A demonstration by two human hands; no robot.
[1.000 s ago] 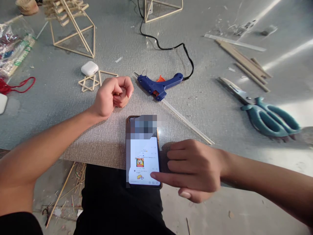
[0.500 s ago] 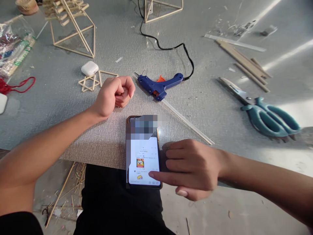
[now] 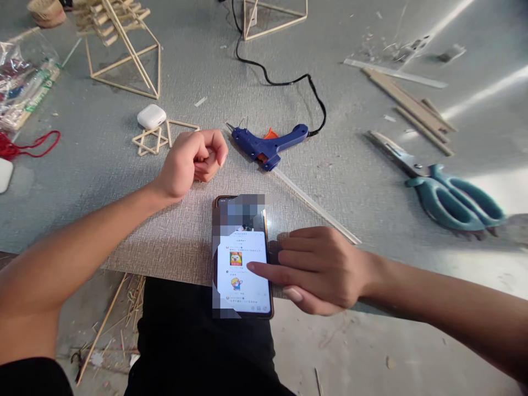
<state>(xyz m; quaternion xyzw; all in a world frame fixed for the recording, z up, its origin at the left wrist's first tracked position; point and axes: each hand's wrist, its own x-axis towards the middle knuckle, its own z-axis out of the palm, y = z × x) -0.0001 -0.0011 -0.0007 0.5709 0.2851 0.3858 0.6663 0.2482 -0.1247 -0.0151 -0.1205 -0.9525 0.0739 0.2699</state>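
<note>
A smartphone (image 3: 247, 258) with a lit screen lies at the table's front edge, its screen partly pixelated. My right hand (image 3: 322, 267) reaches in from the right, index finger stretched out on the screen and the other fingers curled under. My left hand (image 3: 196, 162) rests on the table with its fingers curled into a loose fist, nothing visible in it. Just right of that fist lies a blue glue gun (image 3: 268, 144) with a clear glue stick (image 3: 317, 206) sticking out of its rear. A small star-shaped stick frame (image 3: 149, 141) is left of the fist.
Teal-handled scissors (image 3: 454, 201) and wooden strips (image 3: 406, 107) lie on the right. A black cord (image 3: 280, 82) runs back from the glue gun. A white earbud case (image 3: 151, 116), a larger stick structure (image 3: 124, 60), red yarn (image 3: 39, 147) and a plastic bag (image 3: 27, 77) occupy the left.
My right hand has shifted up a little, its index finger sliding up the phone screen. The pictures on the screen have scrolled upward. My left hand stays put.
</note>
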